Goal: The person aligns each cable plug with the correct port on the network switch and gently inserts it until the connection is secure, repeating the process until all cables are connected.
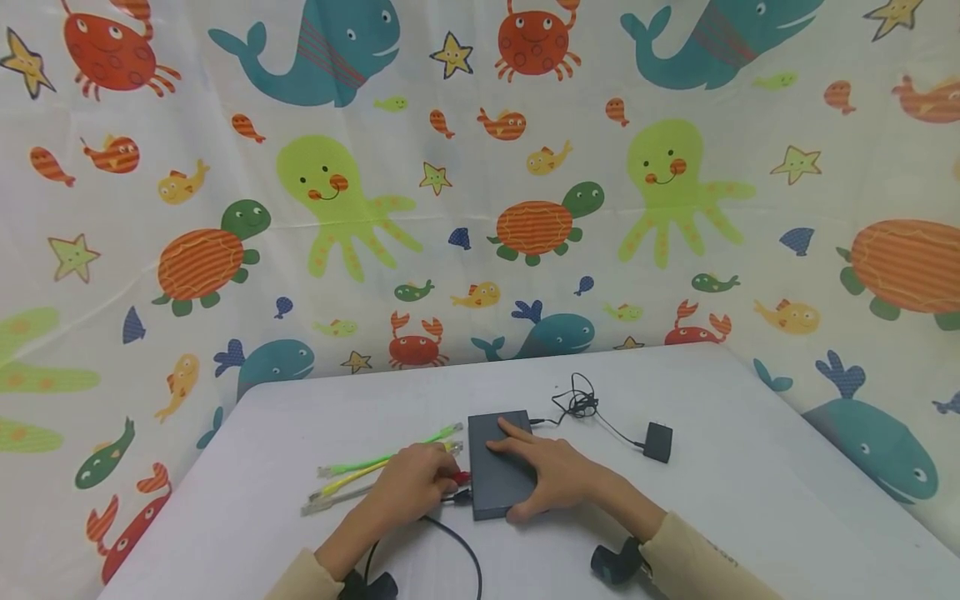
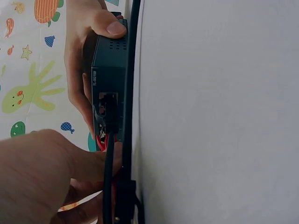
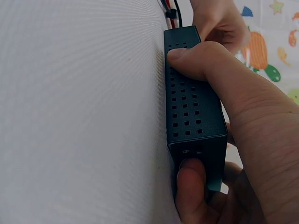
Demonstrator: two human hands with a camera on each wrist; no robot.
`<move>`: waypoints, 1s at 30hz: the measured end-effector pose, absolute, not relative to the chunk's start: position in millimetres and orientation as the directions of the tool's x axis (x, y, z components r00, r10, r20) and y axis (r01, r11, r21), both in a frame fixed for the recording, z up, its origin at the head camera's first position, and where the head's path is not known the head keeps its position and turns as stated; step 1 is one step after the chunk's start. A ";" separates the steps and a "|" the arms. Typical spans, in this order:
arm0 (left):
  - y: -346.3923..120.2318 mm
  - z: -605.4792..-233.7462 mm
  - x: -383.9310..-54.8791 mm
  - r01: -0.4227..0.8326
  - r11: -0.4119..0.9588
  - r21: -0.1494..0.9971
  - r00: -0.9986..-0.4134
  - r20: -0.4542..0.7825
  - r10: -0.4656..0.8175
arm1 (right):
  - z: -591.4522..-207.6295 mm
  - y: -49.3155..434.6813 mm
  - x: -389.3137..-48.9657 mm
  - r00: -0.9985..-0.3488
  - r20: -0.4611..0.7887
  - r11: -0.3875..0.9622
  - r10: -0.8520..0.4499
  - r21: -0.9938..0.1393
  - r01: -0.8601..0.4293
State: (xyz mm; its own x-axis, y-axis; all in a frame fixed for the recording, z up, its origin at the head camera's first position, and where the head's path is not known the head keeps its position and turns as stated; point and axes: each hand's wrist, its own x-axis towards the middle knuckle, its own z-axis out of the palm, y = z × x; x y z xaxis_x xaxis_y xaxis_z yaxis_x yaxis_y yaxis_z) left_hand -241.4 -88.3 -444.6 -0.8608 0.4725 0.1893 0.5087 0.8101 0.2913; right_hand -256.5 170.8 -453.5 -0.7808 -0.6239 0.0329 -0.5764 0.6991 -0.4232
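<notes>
A dark network switch (image 1: 491, 496) lies flat on the white table, with a row of ports along its left side. My right hand (image 1: 558, 473) spans it: the thumb presses its near, perforated side in the right wrist view, and the other fingers reach over the top and the right edge. At the port side, my left hand (image 1: 415, 479) pinches a red network cable (image 1: 462, 478) close to its plug. How deep the red plug sits is hidden by the fingers. Beside it, a black network cable (image 2: 109, 163) is plugged into a port.
Green (image 1: 352, 468), yellow (image 1: 341, 483) and grey (image 1: 322, 503) network cables lie left of the switch. A power adapter (image 1: 657, 442) rests at the right, its bundled black cord (image 1: 581, 402) running to the switch's right side. A patterned curtain (image 1: 465, 192) hangs behind the table.
</notes>
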 end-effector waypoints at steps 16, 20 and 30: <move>-88.9 -445.3 -241.1 0.511 0.802 0.310 -0.859 0.201 0.470 | -451.5 169.6 -255.3 -0.785 0.031 0.704 -0.619 -0.421 -0.572; -88.9 -445.5 -241.3 0.510 0.803 0.309 -0.860 0.198 0.470 | -451.9 169.9 -255.5 -0.785 0.032 0.703 -0.619 -0.423 -0.571; -89.9 -446.6 -243.8 0.522 0.798 0.301 -0.853 0.193 0.486 | -453.1 170.4 -255.8 -0.782 0.038 0.701 -0.622 -0.419 -0.577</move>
State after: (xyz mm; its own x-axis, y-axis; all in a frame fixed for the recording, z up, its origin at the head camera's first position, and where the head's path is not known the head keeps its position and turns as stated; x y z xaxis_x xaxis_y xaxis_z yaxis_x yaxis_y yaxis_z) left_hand -243.8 -89.9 -446.6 -0.8526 0.4855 0.1930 0.5224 0.7977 0.3012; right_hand -255.8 170.4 -453.1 -0.7823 -0.6218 0.0384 -0.5775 0.7006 -0.4191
